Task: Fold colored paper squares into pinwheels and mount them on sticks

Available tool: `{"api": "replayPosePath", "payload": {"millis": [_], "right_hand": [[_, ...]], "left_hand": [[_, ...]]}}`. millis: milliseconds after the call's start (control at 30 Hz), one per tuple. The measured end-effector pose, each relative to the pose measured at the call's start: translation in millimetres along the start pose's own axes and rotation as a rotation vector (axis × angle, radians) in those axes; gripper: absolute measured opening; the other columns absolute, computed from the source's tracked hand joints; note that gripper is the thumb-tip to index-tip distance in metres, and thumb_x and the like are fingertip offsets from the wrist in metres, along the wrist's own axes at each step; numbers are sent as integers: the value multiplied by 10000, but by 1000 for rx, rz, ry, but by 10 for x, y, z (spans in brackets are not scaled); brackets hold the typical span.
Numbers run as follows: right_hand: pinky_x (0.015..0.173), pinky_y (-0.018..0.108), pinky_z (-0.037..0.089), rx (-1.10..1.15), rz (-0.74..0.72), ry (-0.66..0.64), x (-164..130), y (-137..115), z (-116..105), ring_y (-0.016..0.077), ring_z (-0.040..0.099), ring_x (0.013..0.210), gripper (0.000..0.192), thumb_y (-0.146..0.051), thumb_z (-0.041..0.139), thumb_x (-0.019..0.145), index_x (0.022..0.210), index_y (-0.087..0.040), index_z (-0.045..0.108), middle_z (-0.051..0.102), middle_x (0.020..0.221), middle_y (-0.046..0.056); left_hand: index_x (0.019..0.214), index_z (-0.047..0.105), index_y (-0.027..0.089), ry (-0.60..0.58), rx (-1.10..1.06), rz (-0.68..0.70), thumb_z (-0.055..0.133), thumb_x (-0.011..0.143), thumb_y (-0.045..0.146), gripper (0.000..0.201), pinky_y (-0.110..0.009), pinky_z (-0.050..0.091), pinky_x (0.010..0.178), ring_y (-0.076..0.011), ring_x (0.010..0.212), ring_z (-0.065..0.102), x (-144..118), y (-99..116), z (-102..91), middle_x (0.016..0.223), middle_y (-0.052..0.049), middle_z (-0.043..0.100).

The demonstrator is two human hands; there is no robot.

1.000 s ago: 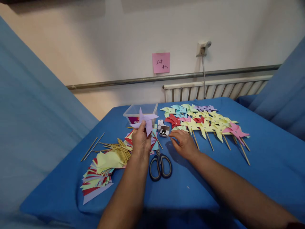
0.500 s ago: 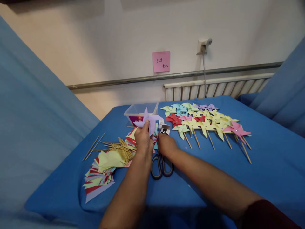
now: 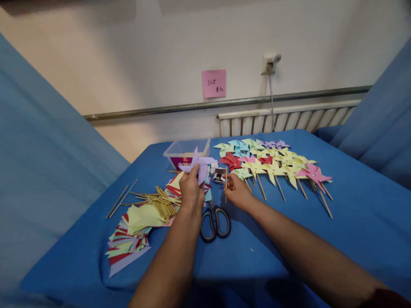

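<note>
The worktop point(image 3: 353, 222) is covered with a blue cloth. On it, at the left, lies a pile of coloured paper pieces point(image 3: 131, 235) with a heap of wooden sticks point(image 3: 157, 201) just beside it. Black scissors point(image 3: 215, 220) lie in the middle. A clear plastic box point(image 3: 183, 152) stands at the back, and finished pinwheels point(image 3: 272, 162) lie in rows at the right.

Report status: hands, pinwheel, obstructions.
Left hand gripping purple pinwheel. Right hand pinching wooden stick. Scissors below hands, not blocking.
</note>
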State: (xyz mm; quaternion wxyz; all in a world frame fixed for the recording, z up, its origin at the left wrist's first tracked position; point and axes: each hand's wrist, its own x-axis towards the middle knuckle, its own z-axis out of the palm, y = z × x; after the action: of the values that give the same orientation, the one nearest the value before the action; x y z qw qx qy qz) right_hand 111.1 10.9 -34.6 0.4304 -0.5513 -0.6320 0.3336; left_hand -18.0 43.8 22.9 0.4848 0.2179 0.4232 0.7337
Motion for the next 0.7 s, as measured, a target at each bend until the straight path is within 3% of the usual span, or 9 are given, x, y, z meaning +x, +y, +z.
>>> {"api": "replayPosePath", "payload": {"millis": [133, 333, 433, 500, 633, 700], "right_hand": [[452, 218, 408, 326, -53, -15, -73, 45, -256, 108, 500, 464, 268, -286, 459, 892, 1135, -197, 529, 571, 651, -52], [422, 217, 380, 379, -96, 36, -127, 19, -316, 94, 464, 428, 328, -384, 490, 907, 1178, -211, 553, 607, 672, -40], [431, 216, 378, 359, -115, 29, -151, 0, -305, 87, 472, 443, 267, -380, 502, 906, 1092, -212, 594, 636, 722, -23], [457, 221, 391, 323, -138, 103, -177, -36, -345, 95, 487, 463, 270, -395, 470, 932, 1069, -207, 609, 622, 684, -22], [500, 241, 418, 265, -160, 324, -223, -132, -469, 110, 503, 479, 364, -406, 423, 961, 1231, -200, 554, 614, 662, -21], [523, 249, 429, 273, -169, 353, -228, -155, -482, 119, 527, 504, 348, -395, 448, 950, 1223, -199, 537, 615, 655, -23]], "left_hand": [[782, 675, 120, -58, 80, -3, 788, 579, 217, 251, -266, 505, 627, -141, 598, 628, -55, -132, 5, 681, -20, 683], [747, 686, 108, -184, 250, -58, 820, 540, 303, 315, -252, 447, 550, -140, 544, 588, -183, -316, -12, 646, -30, 674], [722, 685, 113, -206, 317, -55, 825, 535, 329, 317, -247, 422, 523, -138, 527, 572, -205, -370, -24, 631, -27, 664], [735, 693, 113, -209, 350, -44, 823, 541, 338, 324, -254, 428, 530, -147, 539, 579, -197, -400, -33, 647, -35, 672], [788, 706, 119, -172, 390, -3, 812, 563, 345, 336, -262, 441, 549, -164, 578, 604, -146, -430, -53, 701, -46, 692], [786, 708, 122, -167, 392, 7, 813, 565, 343, 330, -263, 443, 555, -165, 582, 606, -127, -426, -60, 702, -45, 693]]}}
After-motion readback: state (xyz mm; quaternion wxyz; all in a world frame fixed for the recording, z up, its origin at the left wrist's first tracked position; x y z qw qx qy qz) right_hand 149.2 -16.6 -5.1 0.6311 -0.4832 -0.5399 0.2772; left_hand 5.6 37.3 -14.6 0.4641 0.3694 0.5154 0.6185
